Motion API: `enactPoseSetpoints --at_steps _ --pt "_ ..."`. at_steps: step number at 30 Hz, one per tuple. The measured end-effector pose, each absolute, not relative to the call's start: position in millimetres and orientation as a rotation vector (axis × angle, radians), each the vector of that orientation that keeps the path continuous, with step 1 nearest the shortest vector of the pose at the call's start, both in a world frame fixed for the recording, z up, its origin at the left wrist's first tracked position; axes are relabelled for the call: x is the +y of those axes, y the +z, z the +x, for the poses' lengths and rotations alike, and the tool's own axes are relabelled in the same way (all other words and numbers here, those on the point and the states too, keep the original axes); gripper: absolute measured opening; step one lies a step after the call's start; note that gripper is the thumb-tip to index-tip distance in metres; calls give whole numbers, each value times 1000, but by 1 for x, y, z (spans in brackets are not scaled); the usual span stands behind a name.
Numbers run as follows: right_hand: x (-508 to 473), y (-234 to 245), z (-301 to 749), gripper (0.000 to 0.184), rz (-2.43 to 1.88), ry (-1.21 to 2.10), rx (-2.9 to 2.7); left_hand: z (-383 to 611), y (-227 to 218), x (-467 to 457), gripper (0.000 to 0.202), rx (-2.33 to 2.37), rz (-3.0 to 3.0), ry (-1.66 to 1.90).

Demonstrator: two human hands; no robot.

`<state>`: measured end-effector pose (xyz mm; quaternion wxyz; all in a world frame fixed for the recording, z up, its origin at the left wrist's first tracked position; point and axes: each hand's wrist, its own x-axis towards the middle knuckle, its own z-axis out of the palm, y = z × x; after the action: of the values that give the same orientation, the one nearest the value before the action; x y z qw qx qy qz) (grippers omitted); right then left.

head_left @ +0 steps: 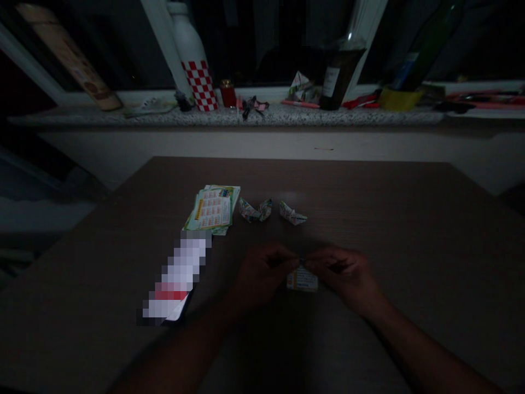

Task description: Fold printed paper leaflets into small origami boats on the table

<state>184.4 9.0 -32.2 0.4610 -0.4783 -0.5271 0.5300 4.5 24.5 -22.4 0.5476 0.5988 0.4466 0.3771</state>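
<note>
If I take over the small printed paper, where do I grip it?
Probably pinch the small printed paper by its near edge, coming from the near side: that edge is straight and uncovered, while the left hand and right hand pinch it at the far end.

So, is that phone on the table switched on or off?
On: the phone has a brightly glowing screen, its contents unreadable.

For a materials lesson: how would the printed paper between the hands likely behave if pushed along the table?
The printed paper is probably light: the left hand and right hand just pinch it. Its flat-looking lower part suggests some stiffness, and its straight lower edge makes rolling seem unlikely.
</note>
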Motion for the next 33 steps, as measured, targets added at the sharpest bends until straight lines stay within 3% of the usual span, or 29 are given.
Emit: enactPoseSetpoints --at_steps 9,16,21,26,30,33 --pt "12 -35 185 28 -1111 1339 -1236 3 -28 31 12 1100 1257 998" --pt "20 -43 192 35 -1176 1231 -1203 -1 -23 30 13 1177 1613 746" --pt "24 -53 197 35 -1301 852 -1614 -9 -22 33 31 1312 1929 681" --pt "24 -46 203 26 -1274 599 -1857 -12 -21 37 4 1199 2160 723" --pt "22 -42 205 28 -1238 554 -2038 -10 -27 37 36 996 2315 768" --pt "22 -44 205 29 -1182 542 -2140 -7 -33 38 43 950 2425 693"
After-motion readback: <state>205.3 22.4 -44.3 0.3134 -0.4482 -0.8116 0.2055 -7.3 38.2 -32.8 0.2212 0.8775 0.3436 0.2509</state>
